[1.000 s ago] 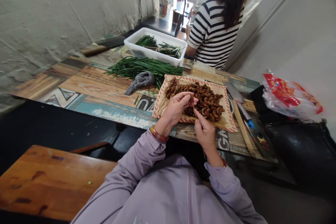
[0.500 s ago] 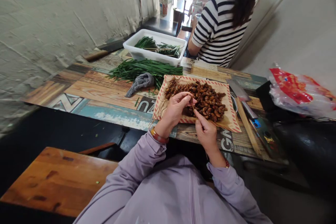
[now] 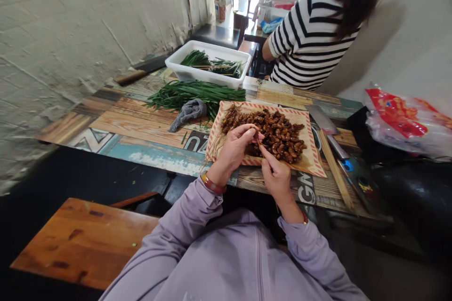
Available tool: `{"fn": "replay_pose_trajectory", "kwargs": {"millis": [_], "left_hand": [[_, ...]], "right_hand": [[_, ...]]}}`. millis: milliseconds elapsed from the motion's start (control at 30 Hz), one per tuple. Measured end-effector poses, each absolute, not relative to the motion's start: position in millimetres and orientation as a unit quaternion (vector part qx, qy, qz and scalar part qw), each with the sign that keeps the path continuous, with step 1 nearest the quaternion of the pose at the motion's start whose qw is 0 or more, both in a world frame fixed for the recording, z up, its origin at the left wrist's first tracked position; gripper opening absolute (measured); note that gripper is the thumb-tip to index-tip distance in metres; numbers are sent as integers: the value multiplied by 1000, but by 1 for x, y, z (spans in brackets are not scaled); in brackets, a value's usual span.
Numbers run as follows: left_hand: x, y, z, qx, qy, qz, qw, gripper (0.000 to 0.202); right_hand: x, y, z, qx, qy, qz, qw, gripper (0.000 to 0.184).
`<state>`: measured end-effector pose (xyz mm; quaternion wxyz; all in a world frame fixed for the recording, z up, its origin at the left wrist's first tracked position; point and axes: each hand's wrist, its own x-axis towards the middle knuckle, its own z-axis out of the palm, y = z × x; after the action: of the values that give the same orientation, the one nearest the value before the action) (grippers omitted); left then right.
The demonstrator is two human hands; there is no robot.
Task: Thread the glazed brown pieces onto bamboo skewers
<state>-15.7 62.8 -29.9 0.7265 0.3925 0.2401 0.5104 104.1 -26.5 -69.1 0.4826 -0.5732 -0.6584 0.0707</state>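
Observation:
My left hand [image 3: 237, 146] is pinched on a small brown glazed piece at the near edge of the pile. My right hand [image 3: 276, 176] is closed on a thin bamboo skewer [image 3: 261, 146] whose tip points up at that piece. Both hands hover over a red-and-white edged paper tray [image 3: 312, 162] heaped with brown glazed pieces [image 3: 278, 132]. Several filled skewers [image 3: 231, 115] lie at the tray's far left corner.
Loose green chives [image 3: 192, 91] and a grey cloth [image 3: 189, 110] lie on the patterned wooden table [image 3: 137, 127]. A white tub [image 3: 208, 63] holds more chives. Spare skewers [image 3: 335, 171], a cleaver [image 3: 326, 129] and a red plastic bag [image 3: 406, 122] are at right. A person in stripes [image 3: 314, 42] stands behind. A bench [image 3: 81, 240] sits at lower left.
My hands have hardly moved, still pinching at the pile's near edge. The view has shifted slightly, and the person in stripes has moved to the right.

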Motion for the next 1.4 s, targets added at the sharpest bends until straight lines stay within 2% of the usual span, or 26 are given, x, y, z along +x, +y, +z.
{"fn": "replay_pose_trajectory", "kwargs": {"millis": [933, 1400], "left_hand": [[-18, 61, -34, 440, 243, 523, 689, 18], [-19, 63, -34, 423, 240, 515, 706, 17]], "right_hand": [[118, -37, -63, -589, -676, 108, 430, 38], [104, -31, -63, -578, -670, 85, 458, 40]]}}
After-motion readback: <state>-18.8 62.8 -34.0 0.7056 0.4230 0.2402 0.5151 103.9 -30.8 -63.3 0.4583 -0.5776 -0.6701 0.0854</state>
